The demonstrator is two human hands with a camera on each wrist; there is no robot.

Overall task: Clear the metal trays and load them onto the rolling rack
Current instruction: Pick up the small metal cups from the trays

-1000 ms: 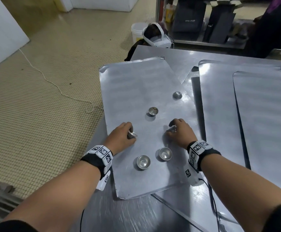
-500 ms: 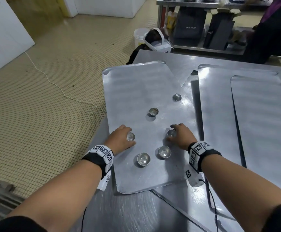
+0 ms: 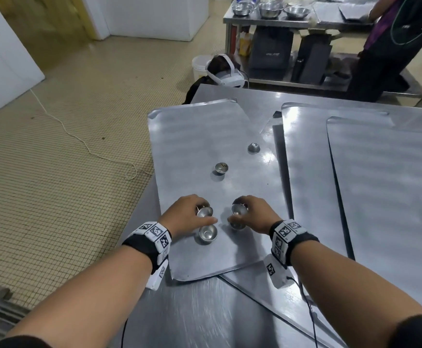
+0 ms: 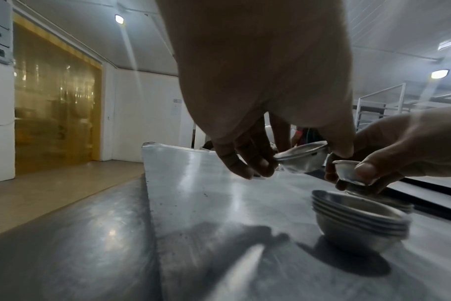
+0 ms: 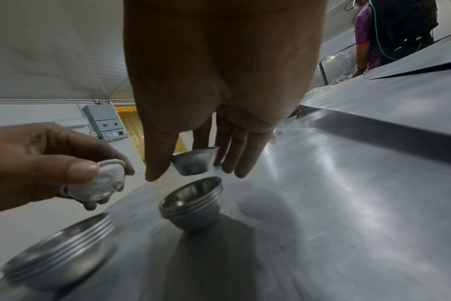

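Steel worktable (image 3: 204,320) carries a flat rectangular metal tray (image 3: 199,136) whose left edge overhangs open tiled floor (image 3: 54,197). Left hand (image 3: 183,215) pinches a small tilted metal cup (image 3: 204,212) above a cup stack (image 3: 207,233); right hand (image 3: 256,214) pinches another cup (image 3: 238,209) over a second stack (image 5: 191,205). A dark bag (image 3: 271,50) bears unreadable writing.

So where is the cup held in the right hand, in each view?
Head: cup centre, under right hand.
Left wrist: right edge.
Right wrist: centre, between the fingers.
Shared landmark: the cup stack directly below it.
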